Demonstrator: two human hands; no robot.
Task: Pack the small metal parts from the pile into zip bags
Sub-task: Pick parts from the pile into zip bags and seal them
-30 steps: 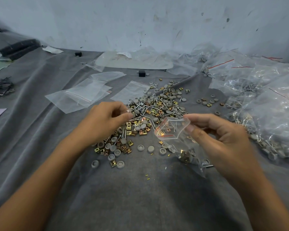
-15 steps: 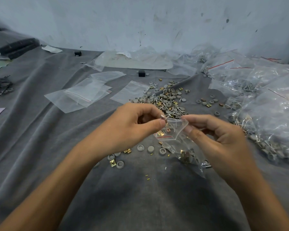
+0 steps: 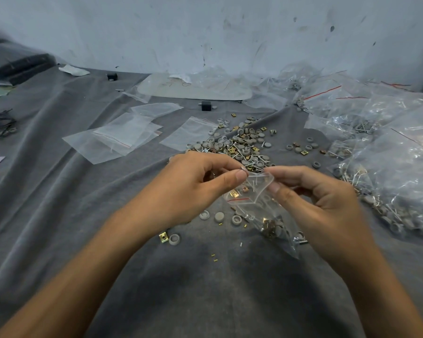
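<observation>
Filling step: my right hand [image 3: 324, 203] pinched the zip bag [image 3: 261, 211] open. My left hand [image 3: 195, 189] pinched a small metal part [image 3: 243, 169] beside the right fingertips [image 3: 269, 170]. Next, I judged, release it inside.

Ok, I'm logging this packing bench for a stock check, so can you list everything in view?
Clear zip bag with a red line: one, part-filled, mouth open, held at centre.
Pile of small metal parts and grey round caps: one, brass, silver and grey, behind the hands.
Empty clear zip bags: several, flat, left of the pile.
Filled clear bags: a heap, right.
Small black blocks: two, at the back.
Grey cloth: one, under everything.
Left hand: pinches a small part at the bag's mouth.
Right hand: holds the bag's rim.
</observation>
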